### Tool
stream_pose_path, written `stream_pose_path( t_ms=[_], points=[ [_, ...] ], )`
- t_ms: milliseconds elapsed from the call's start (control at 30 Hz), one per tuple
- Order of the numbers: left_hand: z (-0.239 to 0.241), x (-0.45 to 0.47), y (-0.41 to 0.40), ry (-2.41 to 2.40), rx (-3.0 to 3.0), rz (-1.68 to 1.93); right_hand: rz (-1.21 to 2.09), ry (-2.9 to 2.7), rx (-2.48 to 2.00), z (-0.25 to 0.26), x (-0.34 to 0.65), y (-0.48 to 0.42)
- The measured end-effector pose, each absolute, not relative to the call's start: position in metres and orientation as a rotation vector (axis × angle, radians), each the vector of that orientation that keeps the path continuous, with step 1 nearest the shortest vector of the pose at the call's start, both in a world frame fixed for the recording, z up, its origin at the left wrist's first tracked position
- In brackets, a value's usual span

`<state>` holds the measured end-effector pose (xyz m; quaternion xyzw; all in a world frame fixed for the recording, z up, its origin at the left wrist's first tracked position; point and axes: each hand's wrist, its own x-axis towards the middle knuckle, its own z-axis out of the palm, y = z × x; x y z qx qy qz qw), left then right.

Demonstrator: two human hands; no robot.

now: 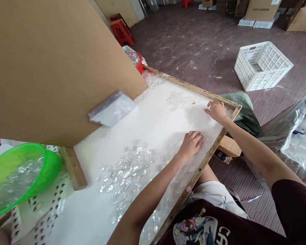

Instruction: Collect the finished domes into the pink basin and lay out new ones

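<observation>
Palm down, my left hand [191, 145] rests on the white tabletop [153, 122], its fingers bent but not closed. Beside it lie clear round plastic pieces [207, 139]. Farther out, my right hand [216, 110] is open, fingers apart, just above or touching the table near its corner; I see nothing held in it. More clear discs [178, 100] lie in a loose patch left of my right hand. A larger spread of shiny clear discs [129, 170] covers the table left of my left forearm.
A wooden rim [191, 86] edges the table. A large cardboard sheet [53, 68] stands at left, with a stack of clear plastic sleeves [113, 109] against it. A green basin [49, 166] and a red basin [140, 64] hold clear pieces. A white crate [250, 75] is on the floor.
</observation>
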<state>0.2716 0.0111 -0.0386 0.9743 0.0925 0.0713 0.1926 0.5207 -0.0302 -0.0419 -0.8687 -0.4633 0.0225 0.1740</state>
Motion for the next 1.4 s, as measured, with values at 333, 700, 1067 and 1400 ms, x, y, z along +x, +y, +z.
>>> stream_pose_path(
  t_ms=[333, 700, 1067, 1400],
  points=[
    [-0.035, 0.274, 0.010, 0.288, 2.734, 0.179, 0.106, -1.346, -2.467, -0.038, 0.518, -0.020],
    [-0.041, 0.278, 0.006, 0.286, 2.765, 0.227, 0.133, -1.390, -2.391, -0.040, 0.514, -0.072],
    [-0.036, 0.263, 0.012, 0.178, 2.679, 0.247, 0.442, -1.762, -2.071, -0.024, 0.455, -0.118],
    [-0.038, 0.300, 0.019, 0.098, 2.737, 0.241, 0.438, -1.835, -2.179, -0.021, 0.450, -0.120]
  ],
)
